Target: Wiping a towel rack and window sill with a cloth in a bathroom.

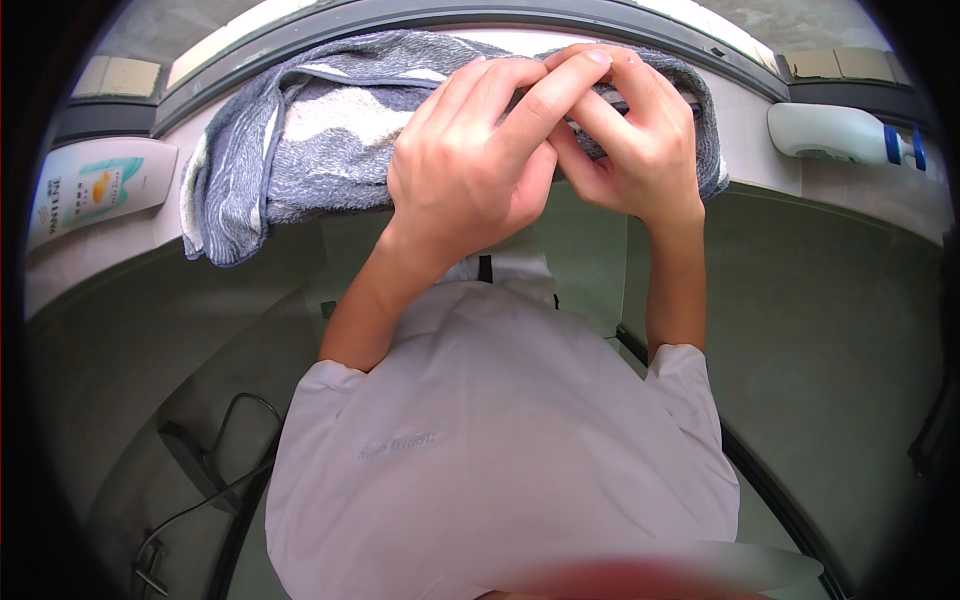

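My left hand (470,150) and my right hand (645,140) meet above a grey-blue and white towel (335,140). Both hands have their fingers bent and drawn together. The left index finger crosses over toward the right hand's fingertips, where the two touch. Dark bits show between the fingers, but what they pinch, if anything, is hidden by the hands. The towel lies bunched and folded along a pale ledge (745,160), its left end hanging over the near edge. Part of it is covered by my hands.
On the ledge, a white bottle (105,185) lies at the far left, and a white pump bottle (830,135) with a blue top lies at the right. A dark window frame (420,18) runs behind. Below left is a shower hose (190,510).
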`<state>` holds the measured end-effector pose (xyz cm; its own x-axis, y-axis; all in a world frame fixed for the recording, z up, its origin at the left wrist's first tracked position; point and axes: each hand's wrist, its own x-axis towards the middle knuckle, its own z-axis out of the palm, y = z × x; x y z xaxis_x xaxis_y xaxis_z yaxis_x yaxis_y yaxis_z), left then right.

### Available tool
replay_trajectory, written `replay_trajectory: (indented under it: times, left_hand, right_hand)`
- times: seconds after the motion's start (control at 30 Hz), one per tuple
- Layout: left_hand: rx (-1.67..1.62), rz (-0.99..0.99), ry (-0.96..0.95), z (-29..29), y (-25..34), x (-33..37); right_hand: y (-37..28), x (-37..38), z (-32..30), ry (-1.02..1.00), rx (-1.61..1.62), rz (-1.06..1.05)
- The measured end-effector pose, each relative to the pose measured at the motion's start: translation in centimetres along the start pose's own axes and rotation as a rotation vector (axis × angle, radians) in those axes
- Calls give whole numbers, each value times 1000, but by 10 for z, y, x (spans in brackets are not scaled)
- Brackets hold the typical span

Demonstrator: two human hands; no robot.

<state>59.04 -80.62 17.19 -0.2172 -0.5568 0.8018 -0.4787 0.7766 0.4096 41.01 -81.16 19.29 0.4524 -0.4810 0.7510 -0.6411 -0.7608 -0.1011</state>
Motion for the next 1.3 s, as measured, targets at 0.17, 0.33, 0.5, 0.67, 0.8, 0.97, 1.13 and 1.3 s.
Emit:
replay_trajectory:
  times: [0.17,0.33,0.5,0.67,0.8,0.97,1.13,1.3]
  left_hand:
    - [10,-3,-6,0,0,0]
    - [13,-3,1,0,0,0]
    - [14,-5,-3,-1,1,2]
    - [11,-10,-4,-1,2,2]
    - [12,-13,2,-1,3,1]
    - [18,-21,-7,-2,3,2]
    - [19,-18,-4,0,2,2]
    - [15,-17,0,1,2,0]
  right_hand:
    - [-1,1,-1,-4,-9,3]
    - [-1,1,-2,-8,-7,9]
    - [0,2,-1,1,7,-1]
    - [-1,2,-1,3,1,-3]
    - [-2,2,-3,-13,-4,3]
    - [-2,3,-3,-19,-1,6]
    - [-1,2,-3,-25,8,13]
    - [0,1,-1,-11,11,11]
